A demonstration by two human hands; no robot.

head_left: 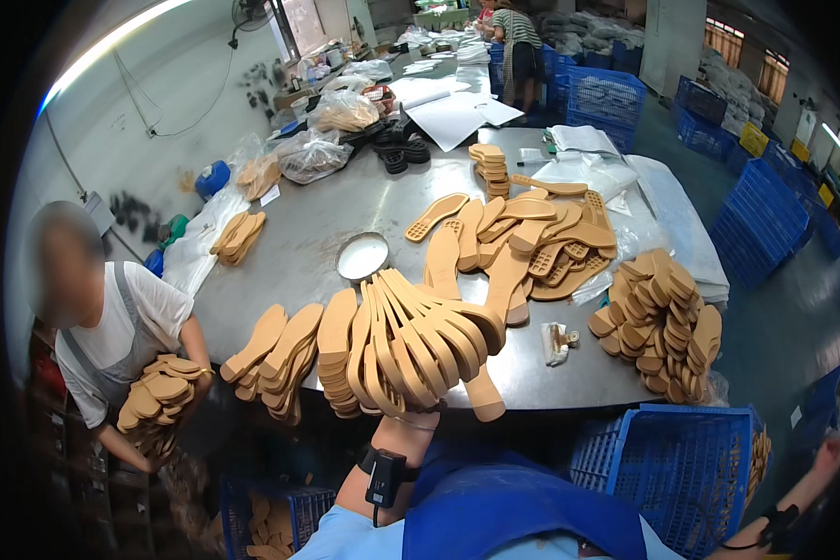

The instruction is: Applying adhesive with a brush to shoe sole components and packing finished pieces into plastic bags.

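from the head view, my left hand (409, 411) is closed around the narrow ends of a fanned bundle of tan shoe insoles (411, 336), held up over the near edge of the steel surface (327, 210). the hand itself is mostly hidden behind the bundle; i see the wrist and a black wrist device (385, 474) on the forearm below it. my right hand (826, 462) sits at the far lower right rim, blurred and stretched, and i cannot tell whether it is open or closed or holding anything.

just left of the bundle, stacked insoles (285, 359) lie on the surface at its near edge. behind the bundle a small round white dish (362, 256) sits on the steel, its contents too pale to make out. further back is a loose spread of insoles (541, 238), some with ridged undersides up, and a tall neat stack (490, 168). at the right edge a heaped pile of insoles (661, 322) lies on clear plastic.

below the surface on my right, a blue plastic crate (672, 467) holds a few tan insoles along its right side. another blue crate (271, 518) at lower left also holds insoles. clear bags (313, 154) of tan pieces rest at the far left of the surface.

a person at left (112, 327) cradles a stack of insoles (159, 392) against the body.
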